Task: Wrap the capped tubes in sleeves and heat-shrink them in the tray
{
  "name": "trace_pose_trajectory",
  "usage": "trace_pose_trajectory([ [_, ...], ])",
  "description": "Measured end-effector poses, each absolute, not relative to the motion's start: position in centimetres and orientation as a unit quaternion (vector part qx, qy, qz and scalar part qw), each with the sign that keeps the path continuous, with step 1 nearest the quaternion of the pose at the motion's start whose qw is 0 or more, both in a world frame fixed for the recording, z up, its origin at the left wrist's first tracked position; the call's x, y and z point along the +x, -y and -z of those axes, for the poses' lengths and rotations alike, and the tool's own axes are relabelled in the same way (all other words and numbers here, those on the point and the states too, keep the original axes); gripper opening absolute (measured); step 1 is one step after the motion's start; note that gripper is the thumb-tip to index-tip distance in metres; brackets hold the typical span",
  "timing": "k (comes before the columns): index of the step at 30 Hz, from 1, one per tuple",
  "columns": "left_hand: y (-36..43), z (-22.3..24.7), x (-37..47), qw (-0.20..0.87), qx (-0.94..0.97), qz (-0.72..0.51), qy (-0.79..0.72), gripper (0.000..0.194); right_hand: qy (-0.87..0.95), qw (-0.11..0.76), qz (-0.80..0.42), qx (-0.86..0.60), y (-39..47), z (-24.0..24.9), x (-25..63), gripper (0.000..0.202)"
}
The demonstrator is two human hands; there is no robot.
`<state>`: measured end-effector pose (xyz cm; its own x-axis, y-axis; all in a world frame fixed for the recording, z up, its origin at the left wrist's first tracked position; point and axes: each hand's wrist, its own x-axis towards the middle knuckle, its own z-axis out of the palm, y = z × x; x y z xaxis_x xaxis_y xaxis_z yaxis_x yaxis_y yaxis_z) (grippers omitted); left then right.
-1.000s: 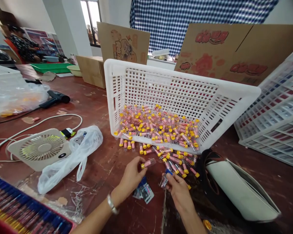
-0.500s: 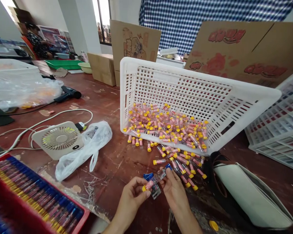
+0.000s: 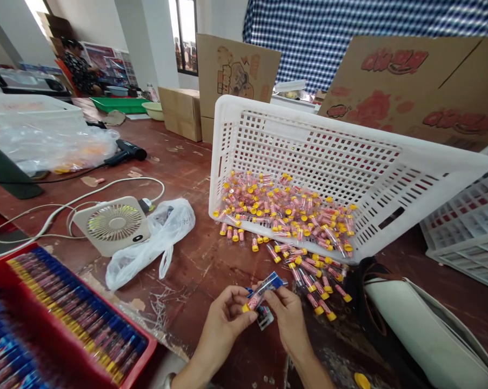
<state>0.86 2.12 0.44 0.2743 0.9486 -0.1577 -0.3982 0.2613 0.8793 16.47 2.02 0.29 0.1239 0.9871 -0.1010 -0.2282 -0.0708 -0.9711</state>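
Fingers of the left hand (image 3: 226, 313) and right hand (image 3: 287, 316) pinch opposite ends of one clear pink tube with yellow and blue caps (image 3: 263, 290), low above the scuffed red-brown surface (image 3: 195, 254). Its slippery plastic could squirt free into the loose yellow-capped tubes (image 3: 308, 267) spilling from the tilted white plastic basket (image 3: 333, 156).

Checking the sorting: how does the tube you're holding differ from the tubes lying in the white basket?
The held tube has a yellow cap at one end and a blue cap at the other; the basket tubes show only yellow caps. It is lifted between left hand and right hand; they lie heaped in the tilted white basket. Both are clear with pink contents.
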Motion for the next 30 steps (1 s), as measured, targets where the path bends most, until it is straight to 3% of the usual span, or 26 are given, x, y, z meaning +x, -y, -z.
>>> trace_pose_trajectory([
  [7, -2.6, -1.7, 0.1, 0.745, 0.362, -0.445, -0.341, 0.041, 0.395, 0.537, -0.571, -0.481, -1.9, -0.3, 16.0, 0.029],
  [11, -2.7, -1.8, -0.2, 0.725, 0.341, -0.457, -0.385, 0.033, 0.376, 0.538, -0.591, -0.469, -1.7, -0.2, 15.5, 0.036],
  [30, -2.5, -1.6, -0.3, 0.67, 0.275, -0.52, -0.454, 0.032, 0.384, 0.524, -0.601, -0.466, -1.5, -0.6, 13.3, 0.025],
])
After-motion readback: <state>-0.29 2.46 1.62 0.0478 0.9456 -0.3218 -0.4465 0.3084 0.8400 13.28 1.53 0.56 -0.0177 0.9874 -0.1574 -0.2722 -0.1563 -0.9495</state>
